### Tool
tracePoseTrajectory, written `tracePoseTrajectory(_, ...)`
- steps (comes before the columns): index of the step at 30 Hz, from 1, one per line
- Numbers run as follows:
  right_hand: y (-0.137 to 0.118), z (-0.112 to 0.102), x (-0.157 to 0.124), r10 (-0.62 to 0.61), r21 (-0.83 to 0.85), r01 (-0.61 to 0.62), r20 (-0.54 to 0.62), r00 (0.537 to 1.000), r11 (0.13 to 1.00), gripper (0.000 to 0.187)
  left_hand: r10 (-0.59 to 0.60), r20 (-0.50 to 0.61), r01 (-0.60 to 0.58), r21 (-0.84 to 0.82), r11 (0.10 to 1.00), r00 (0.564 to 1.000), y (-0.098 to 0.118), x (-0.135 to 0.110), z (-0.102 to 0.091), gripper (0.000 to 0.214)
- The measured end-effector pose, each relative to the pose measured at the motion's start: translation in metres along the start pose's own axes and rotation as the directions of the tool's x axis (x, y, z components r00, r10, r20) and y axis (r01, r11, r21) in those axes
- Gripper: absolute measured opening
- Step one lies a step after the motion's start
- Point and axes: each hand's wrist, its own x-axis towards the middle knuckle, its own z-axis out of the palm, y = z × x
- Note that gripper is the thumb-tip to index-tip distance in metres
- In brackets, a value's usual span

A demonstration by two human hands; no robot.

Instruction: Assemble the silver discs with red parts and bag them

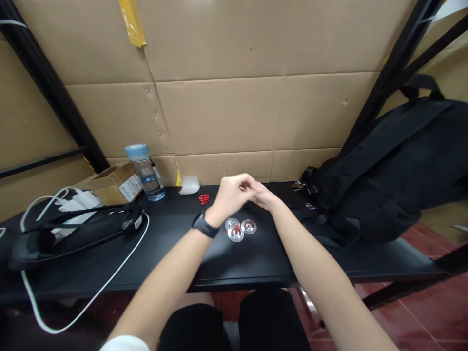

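My two hands meet above the black table, a little behind three small round metal discs, two of which carry red pieces. My left hand, with a black watch on its wrist, is curled closed and its fingertips press against my right hand, which is also closed. Whatever sits between the fingers is too small to make out. A small heap of red pieces lies on the table left of my left hand.
A clear water bottle with a blue cap stands at the back left beside a cardboard box and a small clear plastic bag. A black pouch with white cables lies left. A black backpack fills the right.
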Motion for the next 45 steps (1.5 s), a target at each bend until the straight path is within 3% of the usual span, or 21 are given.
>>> tracePoseTrajectory(3, 0.002, 0.006, -0.001, 0.035, 0.273, -0.036, 0.007, 0.999, 0.961, 0.042, -0.101, -0.031, 0.105, 0.162, 0.981, 0.994, -0.062, 0.003, -0.023, 0.012)
tracePoseTrajectory(5, 0.002, 0.013, -0.001, 0.030, 0.327, -0.036, 0.023, 0.999, 0.944, 0.047, -0.108, -0.027, 0.111, 0.286, 0.952, 0.994, -0.092, -0.007, -0.032, 0.011)
tracePoseTrajectory(9, 0.006, 0.028, 0.001, -0.064, 0.304, 0.080, -0.062, 0.996, 0.949, 0.056, -0.102, 0.050, 0.077, 0.367, 0.927, 0.994, -0.118, -0.024, -0.038, 0.021)
tracePoseTrajectory(15, 0.014, 0.043, 0.004, -0.183, 0.203, 0.200, -0.099, 0.978, 0.959, 0.065, -0.038, 0.044, 0.017, 0.399, 0.917, 0.998, -0.116, -0.024, -0.038, 0.017)
tracePoseTrajectory(19, 0.010, 0.049, 0.000, -0.199, 0.181, 0.214, -0.096, 0.975, 0.960, 0.065, -0.035, -0.005, 0.034, 0.366, 0.930, 0.999, -0.113, -0.024, -0.041, 0.010)
tracePoseTrajectory(26, 0.005, 0.053, -0.003, -0.232, 0.169, 0.246, -0.096, 0.968, 0.955, 0.063, -0.088, 0.088, 0.059, 0.291, 0.955, 0.992, -0.104, -0.024, -0.045, 0.014)
tracePoseTrajectory(33, 0.004, 0.051, -0.002, -0.240, 0.153, 0.251, -0.086, 0.967, 0.956, 0.062, -0.126, 0.030, 0.119, 0.177, 0.977, 0.992, -0.104, -0.024, -0.041, 0.018)
tracePoseTrajectory(38, -0.001, 0.050, -0.005, -0.227, 0.152, 0.238, -0.089, 0.970, 0.959, 0.061, -0.231, -0.035, 0.232, 0.042, 0.972, 0.972, -0.107, -0.023, -0.040, 0.021)
tracePoseTrajectory(45, -0.004, 0.048, -0.006, -0.221, 0.127, 0.231, -0.089, 0.971, 0.965, 0.060, -0.263, -0.021, 0.263, 0.017, 0.965, 0.965, -0.109, -0.021, -0.044, 0.019)
